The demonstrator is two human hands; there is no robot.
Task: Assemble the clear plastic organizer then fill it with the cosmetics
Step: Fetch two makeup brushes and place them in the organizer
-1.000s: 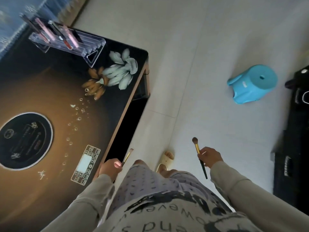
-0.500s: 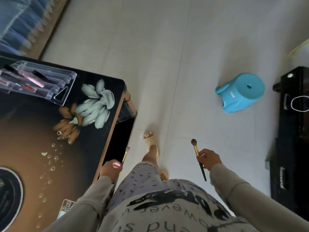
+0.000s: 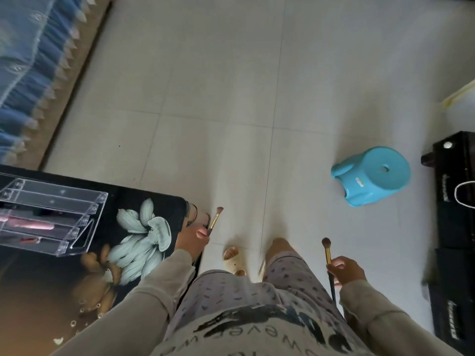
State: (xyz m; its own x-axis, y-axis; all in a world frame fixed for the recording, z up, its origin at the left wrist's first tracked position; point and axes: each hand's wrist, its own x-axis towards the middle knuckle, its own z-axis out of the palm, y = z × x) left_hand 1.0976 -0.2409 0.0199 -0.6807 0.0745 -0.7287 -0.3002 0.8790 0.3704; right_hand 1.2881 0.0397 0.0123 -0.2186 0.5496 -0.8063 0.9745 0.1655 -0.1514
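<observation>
Standing beside a dark glass-topped table [image 3: 38, 291] at the lower left of the frame, the person holds one makeup brush in each hand. The left hand [image 3: 191, 238], just off the table's right corner, has its fingers curled round the handle of a small angled brush [image 3: 215, 219], whose bristles point up and to the right. The right hand [image 3: 345, 269], at the lower right, pinches a longer powder brush [image 3: 327, 255] by its gold ferrule; the round tip points up and the dark handle runs down past the wrist.

The clear plastic organizer [image 3: 51, 222] sits on the table at the left edge of the frame, well apart from both hands, its compartments running left to right. A pink tube [image 3: 28, 224] lies in one middle compartment, and something red shows in the one below; the blur hides what it is.

A pale painted flower [image 3: 144, 232] decorates the tabletop between the organizer and the left hand. On the tiled floor [image 3: 218, 98] a blue plastic stool [image 3: 372, 176] stands at the right, near a black cabinet [image 3: 455, 227].
</observation>
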